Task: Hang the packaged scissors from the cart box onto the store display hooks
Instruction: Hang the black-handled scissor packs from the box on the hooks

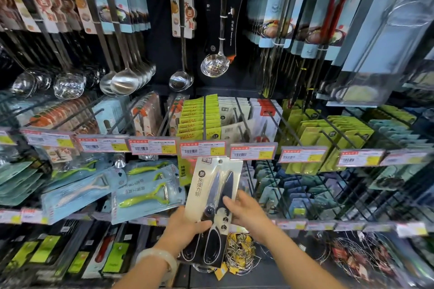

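Both hands pinch one packaged scissors (212,197), the left hand (185,225) at its lower left edge, the right hand (246,212) on its right side, card upright below the price-tag rail (203,149). Its hang hole (220,161) sits at top; I'd keep the card square, align that hole with the hook (242,110) holding matching packs (231,112), then slide it back.

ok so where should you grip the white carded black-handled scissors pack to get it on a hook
Grip the white carded black-handled scissors pack low, at its side edges by the handles, as the left hand and right hand do. That leaves the hang hole at the upright top free.
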